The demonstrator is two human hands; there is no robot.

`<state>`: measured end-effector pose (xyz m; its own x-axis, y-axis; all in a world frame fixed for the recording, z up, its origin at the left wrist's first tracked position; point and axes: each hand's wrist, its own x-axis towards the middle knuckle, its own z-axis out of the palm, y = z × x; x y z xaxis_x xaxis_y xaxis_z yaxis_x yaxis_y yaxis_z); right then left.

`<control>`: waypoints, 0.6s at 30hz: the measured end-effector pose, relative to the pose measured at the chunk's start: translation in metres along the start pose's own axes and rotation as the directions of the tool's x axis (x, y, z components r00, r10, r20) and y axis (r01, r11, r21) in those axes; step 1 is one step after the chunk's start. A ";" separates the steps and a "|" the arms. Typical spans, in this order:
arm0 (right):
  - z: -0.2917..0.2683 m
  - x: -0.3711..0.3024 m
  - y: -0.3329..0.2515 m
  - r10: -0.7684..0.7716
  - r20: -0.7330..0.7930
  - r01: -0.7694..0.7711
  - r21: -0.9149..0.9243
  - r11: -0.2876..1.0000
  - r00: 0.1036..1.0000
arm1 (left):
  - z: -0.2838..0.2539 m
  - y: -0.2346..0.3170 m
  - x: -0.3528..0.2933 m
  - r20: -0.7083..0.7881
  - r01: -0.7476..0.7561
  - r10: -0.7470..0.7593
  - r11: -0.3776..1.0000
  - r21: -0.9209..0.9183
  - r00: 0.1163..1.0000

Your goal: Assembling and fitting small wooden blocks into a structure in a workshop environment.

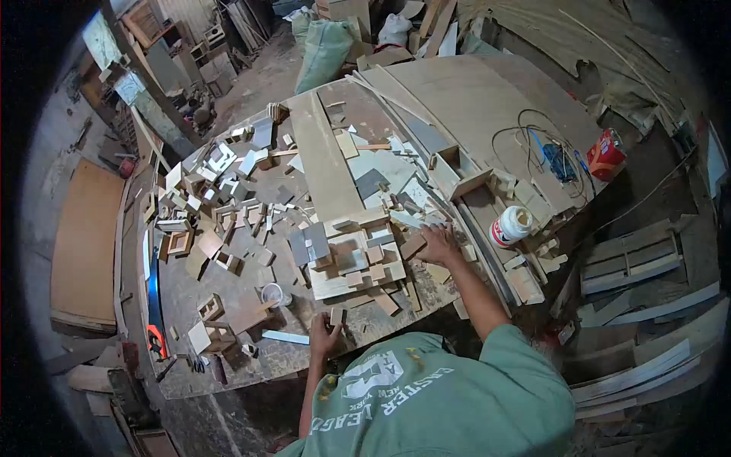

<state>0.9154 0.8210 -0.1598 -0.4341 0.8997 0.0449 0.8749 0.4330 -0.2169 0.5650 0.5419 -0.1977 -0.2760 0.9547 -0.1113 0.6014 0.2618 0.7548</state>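
My left hand [324,335] is at the near edge of the table, its fingers closed around a small wooden block [337,316]. Farther right, my right hand [440,245] reaches over the wood pieces with its fingers spread. Beside its thumb lies a brown wooden block [413,246]; whether the fingertips touch anything is unclear. Between my hands sits a pale wooden board [335,286] carrying several small blocks and box-like parts. A grey square piece [309,244] rests at its left side. Just left of the board stands a small clear plastic cup [276,295].
Wood offcuts and small wooden boxes [180,242] cover the table's left half. A handsaw [155,305] lies along the left edge. On the right are a white tub [512,226], an open wooden box [459,174], a cord [525,126] and a red can [607,154].
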 end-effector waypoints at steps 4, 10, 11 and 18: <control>0.004 0.006 -0.002 -0.011 0.133 0.010 0.006 1.000 0.991 | 0.000 0.000 0.000 -0.004 -0.016 0.016 1.000 0.023 1.000; -0.002 0.016 0.013 -0.064 0.041 0.066 -0.037 0.997 0.997 | -0.001 0.003 0.000 -0.028 -0.077 0.076 0.996 -0.051 0.997; -0.006 0.014 0.017 -0.043 0.013 0.043 -0.026 0.999 0.999 | -0.003 0.013 -0.002 -0.001 -0.018 0.018 0.993 -0.118 1.000; -0.034 -0.006 0.020 0.159 0.087 -0.174 0.212 0.962 0.983 | -0.011 0.039 -0.003 -0.022 0.093 -0.096 0.987 -0.128 0.995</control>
<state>0.9426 0.8263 -0.1309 -0.3065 0.9489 -0.0756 0.8715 0.2477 -0.4233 0.5808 0.5478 -0.1613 -0.3489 0.9218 -0.1691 0.4721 0.3287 0.8180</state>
